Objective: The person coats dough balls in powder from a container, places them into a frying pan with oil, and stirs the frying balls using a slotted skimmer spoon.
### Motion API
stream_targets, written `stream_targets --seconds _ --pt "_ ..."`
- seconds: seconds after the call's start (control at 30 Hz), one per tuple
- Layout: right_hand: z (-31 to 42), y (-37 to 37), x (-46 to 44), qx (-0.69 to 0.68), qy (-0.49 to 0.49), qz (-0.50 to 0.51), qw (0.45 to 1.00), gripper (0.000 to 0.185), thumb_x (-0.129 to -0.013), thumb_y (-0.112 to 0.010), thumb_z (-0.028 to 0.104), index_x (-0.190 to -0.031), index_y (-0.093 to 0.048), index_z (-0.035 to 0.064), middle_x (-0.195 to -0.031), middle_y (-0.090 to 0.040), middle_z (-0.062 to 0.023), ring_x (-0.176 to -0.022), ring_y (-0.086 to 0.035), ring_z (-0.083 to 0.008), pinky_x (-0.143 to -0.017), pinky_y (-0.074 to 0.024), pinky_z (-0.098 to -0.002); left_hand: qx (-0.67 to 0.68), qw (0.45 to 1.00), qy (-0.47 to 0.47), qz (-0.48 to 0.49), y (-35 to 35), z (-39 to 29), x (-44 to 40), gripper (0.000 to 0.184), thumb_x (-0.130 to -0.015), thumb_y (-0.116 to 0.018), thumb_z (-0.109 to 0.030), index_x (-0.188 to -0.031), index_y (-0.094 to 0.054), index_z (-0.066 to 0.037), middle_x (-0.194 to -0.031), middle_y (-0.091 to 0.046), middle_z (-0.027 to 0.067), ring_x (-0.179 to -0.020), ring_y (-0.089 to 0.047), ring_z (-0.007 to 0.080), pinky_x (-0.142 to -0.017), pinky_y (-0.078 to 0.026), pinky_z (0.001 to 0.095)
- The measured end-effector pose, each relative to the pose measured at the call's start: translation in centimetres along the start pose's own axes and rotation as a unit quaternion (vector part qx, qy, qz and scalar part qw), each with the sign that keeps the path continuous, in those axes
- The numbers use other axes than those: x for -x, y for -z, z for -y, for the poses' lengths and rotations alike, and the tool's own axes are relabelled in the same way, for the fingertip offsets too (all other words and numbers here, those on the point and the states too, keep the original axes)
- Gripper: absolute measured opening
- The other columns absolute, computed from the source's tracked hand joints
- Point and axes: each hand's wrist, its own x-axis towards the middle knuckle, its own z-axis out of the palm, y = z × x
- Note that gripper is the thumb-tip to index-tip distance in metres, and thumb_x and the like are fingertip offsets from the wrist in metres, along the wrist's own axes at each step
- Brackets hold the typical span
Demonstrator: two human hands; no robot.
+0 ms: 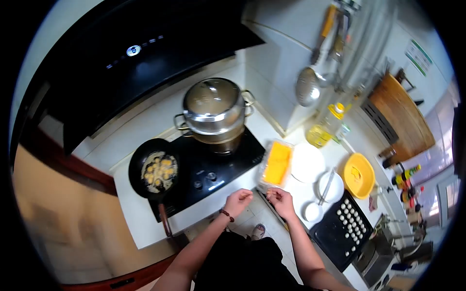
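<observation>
My left hand [238,202], with a dark bead bracelet at the wrist, hovers in front of the counter edge. Its fingers are drawn together, and anything in them is too small to make out. Close by on the right, my right hand [281,202] is curled with its fingertips pinched; I cannot see what they hold, if anything. Just beyond it lies a clear plastic package [277,164] with an orange-yellow block inside. To the left, a black frying pan [137,170] sits on the black cooktop [198,170], with several yellow pieces frying in foamy oil [160,170].
A steel steamer pot [213,116] stands at the cooktop's back. Rightward are a white plate [307,162], an oil bottle [320,133], a white bowl [335,190] with chopsticks, a yellow basin [365,175] and a black tray [330,237] bearing several small white balls. The pan handle [164,218] juts past the counter.
</observation>
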Motion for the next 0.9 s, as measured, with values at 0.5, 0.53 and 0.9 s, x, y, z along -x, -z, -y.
stream_targets --seconds 0.5,0.53,0.9 --pt "1.1 8.7 -1.6 0.164 0.000 -0.090 0.982 0.034 -0.090 -0.073 0.013 -0.121 -0.072 0.0008 -0.101 -0.078 -0.0137 -0.083 -0.076 -0.0225 -0.078 -0.0604 -0.0345 -0.351 0.921 -0.168 0.012 -6.0 -3.1 -14.3 0.043 -0.080 -0.079 -0.011 -0.120 -0.066 -0.003 -0.117 -0.066 0.0197 -0.110 -0.063 0.0407 -0.096 -0.052 0.0452" --pt "1.3 8.2 -2.1 0.166 0.001 -0.098 0.981 0.034 -0.090 -0.073 0.013 -0.121 -0.072 0.0008 -0.101 -0.078 -0.0137 -0.083 -0.076 -0.0225 -0.078 -0.0604 -0.0345 -0.394 0.901 -0.182 0.006 -6.2 -2.9 -15.7 0.045 -0.080 -0.080 -0.012 -0.122 -0.065 -0.003 -0.120 -0.065 0.0204 -0.112 -0.063 0.0407 -0.096 -0.052 0.0461" --pt "3.7 4.6 -11.3 0.321 0.036 -0.050 0.945 0.045 -0.086 -0.073 0.014 -0.127 -0.067 -0.0033 -0.109 -0.072 -0.0271 -0.097 -0.073 -0.0393 -0.087 -0.0580 -0.0420 -0.359 0.926 -0.070 0.089 -6.9 -1.2 -19.3 0.054 -0.085 -0.079 -0.020 -0.133 -0.060 -0.005 -0.126 -0.061 0.0221 -0.117 -0.061 0.0422 -0.099 -0.052 0.0473"
